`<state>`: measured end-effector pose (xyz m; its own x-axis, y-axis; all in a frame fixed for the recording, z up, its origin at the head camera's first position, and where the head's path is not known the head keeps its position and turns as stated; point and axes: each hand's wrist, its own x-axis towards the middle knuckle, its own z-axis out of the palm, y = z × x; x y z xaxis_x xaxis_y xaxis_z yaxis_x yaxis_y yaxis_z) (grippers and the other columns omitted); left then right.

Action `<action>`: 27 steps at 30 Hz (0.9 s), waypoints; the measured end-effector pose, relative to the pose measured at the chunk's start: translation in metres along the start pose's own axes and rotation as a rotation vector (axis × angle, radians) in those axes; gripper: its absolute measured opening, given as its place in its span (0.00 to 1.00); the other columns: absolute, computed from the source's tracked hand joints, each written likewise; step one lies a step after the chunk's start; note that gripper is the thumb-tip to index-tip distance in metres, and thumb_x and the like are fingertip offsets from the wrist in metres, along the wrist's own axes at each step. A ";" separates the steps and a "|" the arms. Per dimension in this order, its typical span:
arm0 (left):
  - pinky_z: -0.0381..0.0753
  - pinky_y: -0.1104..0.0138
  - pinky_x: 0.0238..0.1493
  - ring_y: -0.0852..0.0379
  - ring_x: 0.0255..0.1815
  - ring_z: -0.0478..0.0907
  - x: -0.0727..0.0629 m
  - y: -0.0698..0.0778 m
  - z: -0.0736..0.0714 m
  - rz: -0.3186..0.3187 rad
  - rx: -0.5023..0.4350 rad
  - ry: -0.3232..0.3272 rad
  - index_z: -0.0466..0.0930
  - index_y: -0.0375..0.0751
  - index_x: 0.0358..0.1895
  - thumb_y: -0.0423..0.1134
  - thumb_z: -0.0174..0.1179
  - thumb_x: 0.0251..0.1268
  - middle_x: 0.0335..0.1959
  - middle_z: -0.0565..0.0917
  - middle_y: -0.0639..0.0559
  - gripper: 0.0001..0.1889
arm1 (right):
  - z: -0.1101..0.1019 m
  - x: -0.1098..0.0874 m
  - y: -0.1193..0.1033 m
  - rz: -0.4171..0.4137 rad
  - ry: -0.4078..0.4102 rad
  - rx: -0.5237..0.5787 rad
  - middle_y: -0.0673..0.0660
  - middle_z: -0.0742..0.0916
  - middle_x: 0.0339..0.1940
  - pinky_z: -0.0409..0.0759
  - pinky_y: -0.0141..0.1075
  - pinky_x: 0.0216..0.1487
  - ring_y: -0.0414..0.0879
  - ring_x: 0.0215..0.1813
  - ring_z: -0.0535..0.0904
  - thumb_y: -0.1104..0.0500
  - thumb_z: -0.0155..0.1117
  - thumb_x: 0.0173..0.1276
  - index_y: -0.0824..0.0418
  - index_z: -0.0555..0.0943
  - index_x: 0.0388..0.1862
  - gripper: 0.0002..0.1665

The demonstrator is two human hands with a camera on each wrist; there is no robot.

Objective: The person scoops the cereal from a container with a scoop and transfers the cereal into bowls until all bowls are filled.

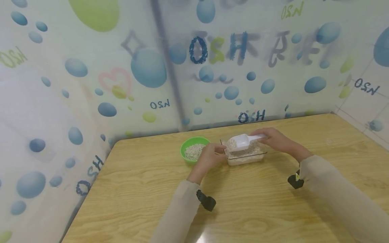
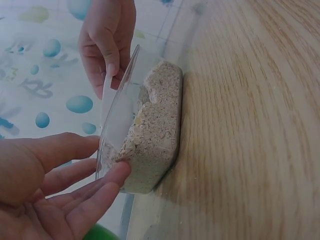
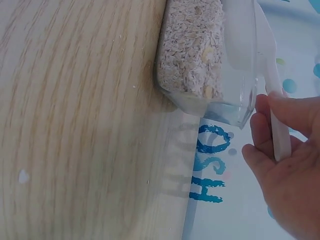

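A rectangular glass container (image 1: 246, 160) of pale oat-like flakes (image 2: 160, 115) stands on the table. My left hand (image 1: 209, 156) is at its left end, fingers at the rim and thumb and fingertips about the glass wall, as the left wrist view shows. With my right hand (image 1: 275, 140) I grip the handle (image 3: 280, 135) of a white scoop (image 1: 242, 141), thumb on one side and fingers curled on the other. The scoop's bowl lies low over the container, its mouth towards my left hand, among the flakes. Beside my left hand sits a green bowl (image 1: 186, 145) with similar flakes.
The wooden table (image 1: 139, 189) runs back to a wall (image 1: 182, 84) covered in blue and green spots. A small white speck (image 3: 23, 176) lies on the wood in the right wrist view. Both wrists carry dark strapped devices (image 1: 206, 201).
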<state>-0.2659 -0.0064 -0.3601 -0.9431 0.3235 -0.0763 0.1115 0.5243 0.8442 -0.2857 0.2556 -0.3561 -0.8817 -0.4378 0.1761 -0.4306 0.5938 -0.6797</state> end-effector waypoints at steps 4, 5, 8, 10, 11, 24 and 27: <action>0.78 0.65 0.41 0.53 0.43 0.78 -0.001 -0.001 -0.002 0.004 0.016 0.000 0.80 0.39 0.49 0.36 0.63 0.57 0.41 0.82 0.47 0.16 | -0.003 -0.001 -0.001 0.026 0.004 0.020 0.71 0.74 0.57 0.67 0.58 0.55 0.66 0.61 0.64 0.71 0.50 0.68 0.73 0.72 0.56 0.18; 0.78 0.65 0.41 0.54 0.42 0.78 -0.001 -0.002 -0.002 0.006 0.018 -0.001 0.80 0.39 0.50 0.36 0.63 0.57 0.41 0.83 0.47 0.16 | -0.003 -0.001 -0.001 0.030 0.007 0.019 0.71 0.74 0.57 0.67 0.58 0.55 0.66 0.61 0.64 0.71 0.50 0.68 0.72 0.72 0.56 0.18; 0.78 0.65 0.41 0.54 0.41 0.78 -0.001 -0.002 -0.004 0.019 0.032 -0.008 0.79 0.39 0.51 0.36 0.63 0.57 0.40 0.83 0.47 0.16 | -0.005 -0.001 -0.003 0.029 0.014 0.026 0.71 0.74 0.57 0.67 0.58 0.54 0.66 0.61 0.65 0.69 0.50 0.69 0.72 0.72 0.57 0.18; 0.78 0.65 0.40 0.54 0.41 0.79 -0.002 -0.003 -0.007 0.032 0.033 -0.013 0.79 0.38 0.51 0.36 0.63 0.57 0.40 0.83 0.47 0.17 | -0.006 0.000 -0.005 0.026 0.017 0.031 0.71 0.75 0.57 0.68 0.57 0.54 0.65 0.60 0.66 0.69 0.50 0.69 0.73 0.72 0.57 0.18; 0.78 0.64 0.40 0.53 0.41 0.79 -0.002 -0.003 -0.008 0.037 0.036 -0.015 0.79 0.38 0.51 0.36 0.62 0.58 0.40 0.83 0.47 0.17 | -0.007 0.000 -0.006 0.027 0.018 0.035 0.71 0.75 0.56 0.69 0.56 0.53 0.64 0.59 0.67 0.68 0.50 0.69 0.73 0.72 0.57 0.19; 0.78 0.62 0.40 0.50 0.43 0.79 -0.010 -0.005 -0.035 0.095 0.089 0.011 0.78 0.37 0.53 0.37 0.60 0.61 0.42 0.82 0.43 0.17 | -0.004 0.007 -0.024 -0.020 0.012 0.097 0.71 0.74 0.58 0.70 0.56 0.53 0.64 0.60 0.66 0.66 0.51 0.70 0.73 0.71 0.58 0.19; 0.78 0.63 0.41 0.49 0.44 0.79 -0.012 -0.007 -0.044 0.088 0.100 0.026 0.78 0.37 0.53 0.38 0.60 0.60 0.42 0.83 0.43 0.17 | -0.002 0.010 -0.025 -0.018 0.007 0.100 0.70 0.73 0.60 0.68 0.56 0.54 0.64 0.62 0.64 0.66 0.50 0.70 0.72 0.71 0.58 0.20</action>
<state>-0.2695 -0.0481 -0.3417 -0.9361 0.3517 0.0111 0.2240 0.5713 0.7896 -0.2846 0.2376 -0.3364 -0.8755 -0.4430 0.1931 -0.4251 0.5157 -0.7439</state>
